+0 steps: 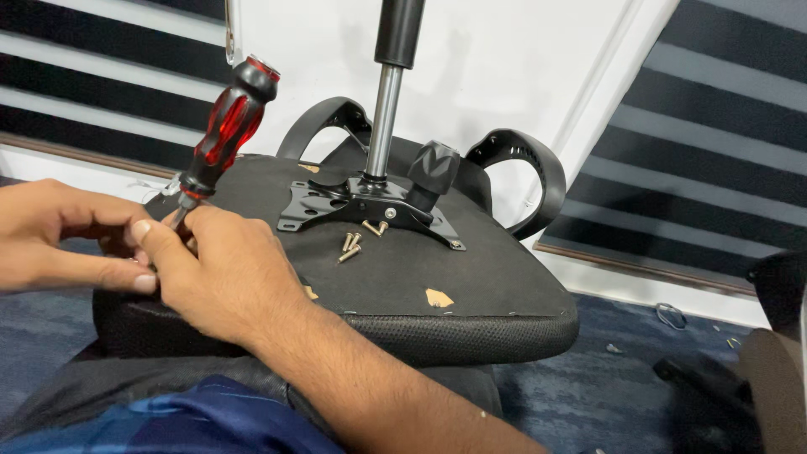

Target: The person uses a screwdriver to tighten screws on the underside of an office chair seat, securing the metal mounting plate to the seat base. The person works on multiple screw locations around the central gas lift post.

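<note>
An upturned office chair seat (471, 286) lies in front of me, its black underside up. A black metal mounting plate (336, 202) with a gas cylinder (385, 118) and a black knob (433, 168) sits at its middle. Three loose brass screws (353, 242) lie just in front of the plate. A red and black screwdriver (225, 134) stands tilted at the seat's left edge. My right hand (223, 277) pinches its shaft near the tip. My left hand (59, 235) touches the same spot from the left, fingers together at the tip.
Two black armrests (525, 160) curve up behind the seat. A white wall and striped blinds stand behind. Blue carpet (605, 387) lies to the right, with a small wire loop (670, 316) on it and another dark chair part (756, 370) at the far right.
</note>
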